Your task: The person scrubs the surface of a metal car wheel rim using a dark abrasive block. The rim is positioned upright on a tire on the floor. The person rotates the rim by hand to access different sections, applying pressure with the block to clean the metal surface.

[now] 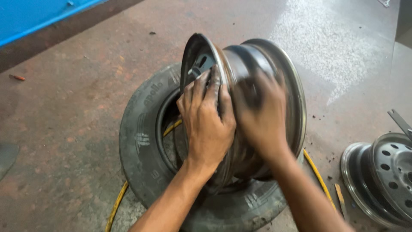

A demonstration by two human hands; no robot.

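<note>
A bare steel wheel rim (pixel 257 60) stands on edge on top of a black tyre (pixel 139 141) that lies flat on the floor. My left hand (pixel 208 118) grips the rim's near flange, fingers curled over its edge. My right hand (pixel 262 116) is blurred with motion and presses on the rim's barrel; a dark patch under its fingers cannot be made out. Both forearms come in from the bottom of the view.
A second steel rim (pixel 386 172) with round holes lies at the right edge. A yellow hose (pixel 319 176) runs under the tyre and reappears as the same hose (pixel 116 206) at the lower left. A blue wall (pixel 25 17) borders the concrete floor at the top left.
</note>
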